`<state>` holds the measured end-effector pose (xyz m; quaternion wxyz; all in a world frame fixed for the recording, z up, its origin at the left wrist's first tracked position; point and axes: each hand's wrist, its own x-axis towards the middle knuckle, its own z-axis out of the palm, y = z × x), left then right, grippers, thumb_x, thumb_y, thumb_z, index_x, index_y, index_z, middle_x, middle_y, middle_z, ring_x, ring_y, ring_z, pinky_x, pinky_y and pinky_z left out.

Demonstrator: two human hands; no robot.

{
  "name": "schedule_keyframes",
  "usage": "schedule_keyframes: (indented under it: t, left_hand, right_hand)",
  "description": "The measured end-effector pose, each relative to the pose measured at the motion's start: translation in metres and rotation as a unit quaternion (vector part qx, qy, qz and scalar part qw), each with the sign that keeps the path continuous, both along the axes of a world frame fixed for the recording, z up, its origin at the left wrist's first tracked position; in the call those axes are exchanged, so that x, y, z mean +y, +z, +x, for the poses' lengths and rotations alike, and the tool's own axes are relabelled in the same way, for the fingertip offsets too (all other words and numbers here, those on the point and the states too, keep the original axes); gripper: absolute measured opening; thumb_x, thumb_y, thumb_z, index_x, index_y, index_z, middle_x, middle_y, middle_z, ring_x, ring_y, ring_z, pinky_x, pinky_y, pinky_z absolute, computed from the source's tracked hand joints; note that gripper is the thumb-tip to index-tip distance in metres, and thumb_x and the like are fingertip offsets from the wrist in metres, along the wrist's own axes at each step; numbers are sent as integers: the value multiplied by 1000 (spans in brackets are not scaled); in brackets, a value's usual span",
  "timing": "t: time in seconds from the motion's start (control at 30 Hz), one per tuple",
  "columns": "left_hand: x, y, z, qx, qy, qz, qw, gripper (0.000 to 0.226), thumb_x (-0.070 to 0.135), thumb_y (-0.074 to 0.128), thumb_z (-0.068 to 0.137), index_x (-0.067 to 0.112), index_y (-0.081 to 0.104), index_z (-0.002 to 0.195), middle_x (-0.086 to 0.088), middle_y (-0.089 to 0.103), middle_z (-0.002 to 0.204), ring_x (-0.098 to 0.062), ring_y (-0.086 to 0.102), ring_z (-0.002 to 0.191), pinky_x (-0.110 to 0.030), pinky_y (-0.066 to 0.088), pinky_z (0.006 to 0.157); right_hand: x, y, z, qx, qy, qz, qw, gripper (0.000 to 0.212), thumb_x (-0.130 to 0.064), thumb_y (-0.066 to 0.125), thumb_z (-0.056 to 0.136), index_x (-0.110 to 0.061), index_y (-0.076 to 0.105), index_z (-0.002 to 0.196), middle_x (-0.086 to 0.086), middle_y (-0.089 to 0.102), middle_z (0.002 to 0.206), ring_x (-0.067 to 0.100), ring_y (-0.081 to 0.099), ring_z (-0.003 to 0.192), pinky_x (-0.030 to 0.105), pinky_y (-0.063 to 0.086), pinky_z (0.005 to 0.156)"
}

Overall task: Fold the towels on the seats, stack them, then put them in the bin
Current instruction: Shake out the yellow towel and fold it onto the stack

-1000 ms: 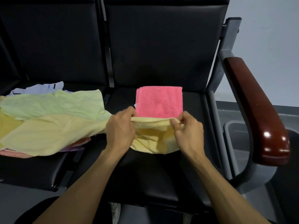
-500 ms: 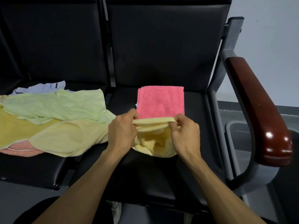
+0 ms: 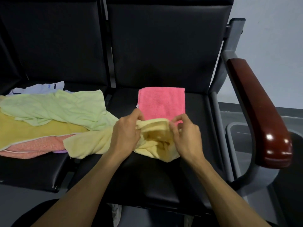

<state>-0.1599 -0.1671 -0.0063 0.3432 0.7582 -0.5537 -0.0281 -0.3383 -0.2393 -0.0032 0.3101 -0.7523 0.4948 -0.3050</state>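
The yellow towel (image 3: 152, 141), bunched on the right seat (image 3: 147, 177) just before the folded pink towel (image 3: 161, 104), is pinched along its top edge by both the left hand (image 3: 127, 135) and the right hand (image 3: 186, 136); being light, soft and limp, it is best held at the corners.

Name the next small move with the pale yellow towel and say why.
Probably draw both hands apart to spread the pale yellow towel flat. It is bunched between the left hand and right hand, each pinching its top edge, in front of the folded pink towel.
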Motion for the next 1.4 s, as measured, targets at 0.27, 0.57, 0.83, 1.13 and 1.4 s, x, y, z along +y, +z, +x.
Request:
schedule_keyframes:
  t: [0.27, 0.57, 0.83, 1.13, 1.4]
  left_hand:
    - [1, -3, -6, -4, -9, 30, 1000, 35, 0, 69, 81, 24, 47, 95, 5, 61, 76, -19, 61, 68, -45, 52, 60]
    - [6, -1, -13, -16, -37, 54, 998, 23, 6, 68, 80, 21, 58, 93, 3, 63, 72, -24, 61, 67, -43, 50, 59]
    - [7, 6, 2, 12, 28, 15, 999, 25, 11, 66, 83, 20, 54, 103, 3, 61, 74, -23, 59, 68, -40, 48, 58]
    - [1, 5, -4, 277, 17, 14, 961, 4, 16, 63, 94, 19, 66, 94, 4, 70, 87, -8, 67, 82, -27, 54, 72]
    - [-2, 3, -12, 409, -24, 37, 912, 29, 0, 53, 96, 21, 66, 111, -3, 74, 103, -23, 71, 100, -57, 54, 94]
  right_hand:
    - [5, -2, 6, 47, 27, -35, 998, 11, -11, 55, 90, -20, 56, 84, -3, 63, 67, 15, 60, 62, 37, 49, 54]
    - [12, -8, 10, 104, 160, -16, 981, 41, -28, 65, 90, -29, 52, 129, -6, 67, 76, 13, 63, 69, 35, 50, 63]
    - [-12, -4, -5, -8, -54, 65, 996, 21, -10, 49, 88, -11, 65, 74, 5, 65, 68, 22, 62, 67, 36, 45, 54]
    - [-10, 3, 1, -240, 3, 356, 903, 38, -16, 72, 90, -31, 60, 123, 15, 69, 92, 22, 70, 82, 41, 60, 77]
    - [-9, 11, 2, -357, 104, 447, 813, 32, 16, 44, 94, 3, 72, 104, 18, 68, 100, 23, 69, 90, 26, 60, 75]
